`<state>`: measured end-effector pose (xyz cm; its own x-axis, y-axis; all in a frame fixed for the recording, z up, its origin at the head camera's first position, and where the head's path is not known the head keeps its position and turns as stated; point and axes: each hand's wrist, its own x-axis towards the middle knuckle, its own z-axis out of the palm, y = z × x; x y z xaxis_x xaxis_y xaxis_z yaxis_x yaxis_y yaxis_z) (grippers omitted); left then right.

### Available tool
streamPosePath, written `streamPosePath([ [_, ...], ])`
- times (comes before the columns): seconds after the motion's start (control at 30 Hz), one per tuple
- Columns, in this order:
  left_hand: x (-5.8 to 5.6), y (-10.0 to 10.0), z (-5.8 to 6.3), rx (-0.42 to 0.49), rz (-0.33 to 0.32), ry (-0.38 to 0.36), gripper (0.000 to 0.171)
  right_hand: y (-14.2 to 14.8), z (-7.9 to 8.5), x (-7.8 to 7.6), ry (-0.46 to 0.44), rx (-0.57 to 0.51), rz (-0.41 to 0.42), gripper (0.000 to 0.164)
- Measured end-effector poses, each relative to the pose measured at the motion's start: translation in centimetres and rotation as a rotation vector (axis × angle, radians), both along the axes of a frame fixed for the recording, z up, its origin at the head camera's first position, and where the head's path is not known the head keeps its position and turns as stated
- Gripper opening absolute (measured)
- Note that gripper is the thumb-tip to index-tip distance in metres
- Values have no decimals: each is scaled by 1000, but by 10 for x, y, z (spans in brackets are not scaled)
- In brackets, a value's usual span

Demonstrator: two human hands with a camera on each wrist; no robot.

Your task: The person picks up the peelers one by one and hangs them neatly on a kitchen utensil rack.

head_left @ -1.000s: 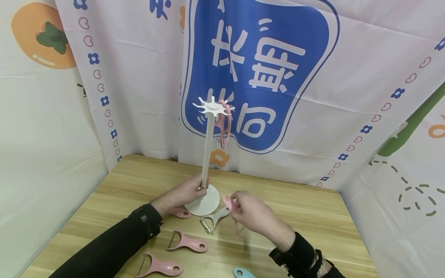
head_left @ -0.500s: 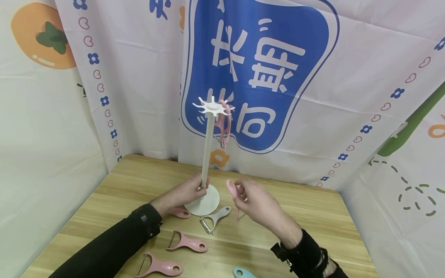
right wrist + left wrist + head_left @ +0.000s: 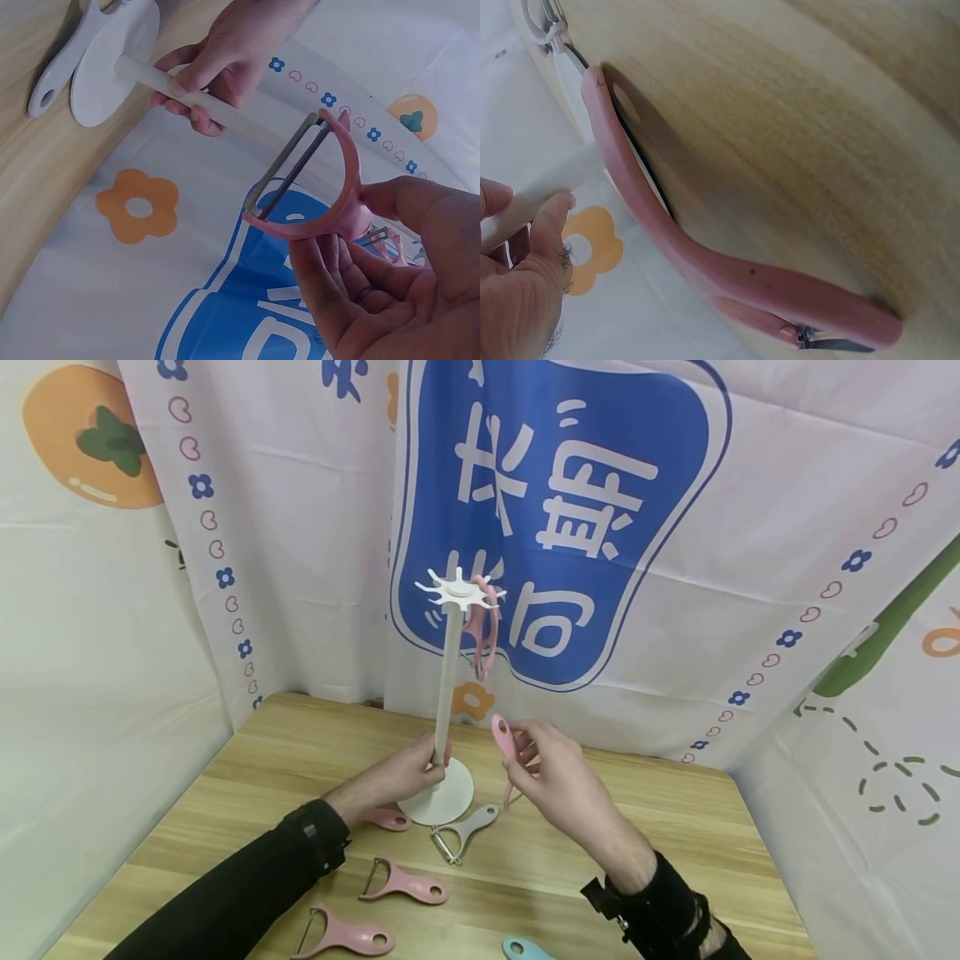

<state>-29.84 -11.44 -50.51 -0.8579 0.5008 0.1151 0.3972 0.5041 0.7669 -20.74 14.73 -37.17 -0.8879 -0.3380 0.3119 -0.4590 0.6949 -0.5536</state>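
Observation:
My left hand (image 3: 408, 770) grips the white pole (image 3: 450, 681) of an upright stand, just above its round base (image 3: 441, 806). My right hand (image 3: 558, 772) pinches a pink peeler (image 3: 346, 206) near its neck, to the right of the pole and raised over the table. Its handle end with the hole points up, and in the right wrist view the metal blade faces away from the palm. Pink peelers (image 3: 492, 631) hang on the right side of the stand's white hook crown (image 3: 459, 592). Beside the base lies a grey-white peeler (image 3: 471, 827).
Two pink peelers, a nearer one (image 3: 356, 937) and a farther one (image 3: 408, 883), lie on the wooden table (image 3: 637, 877). Another pink peeler (image 3: 388, 819) is partly hidden by the left forearm. A blue handle (image 3: 521, 948) shows at the front edge. Printed cloth (image 3: 315, 527) encloses the table.
My right hand has lifted the pink peeler up from near the grey-white one, turning its handle end upward. My left hand has stayed on the pole.

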Motion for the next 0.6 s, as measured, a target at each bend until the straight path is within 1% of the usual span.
streamPosePath([
  [0.23,0,0,0,0,6,-16,17,-3,8,1,31,-83,3,43],
  [0.5,-1,0,-1,-5,17,-28,17,-6,15,2,119,-187,24,44],
  [0.6,-1,1,-1,-6,24,-27,17,-7,18,1,156,-199,18,47],
])
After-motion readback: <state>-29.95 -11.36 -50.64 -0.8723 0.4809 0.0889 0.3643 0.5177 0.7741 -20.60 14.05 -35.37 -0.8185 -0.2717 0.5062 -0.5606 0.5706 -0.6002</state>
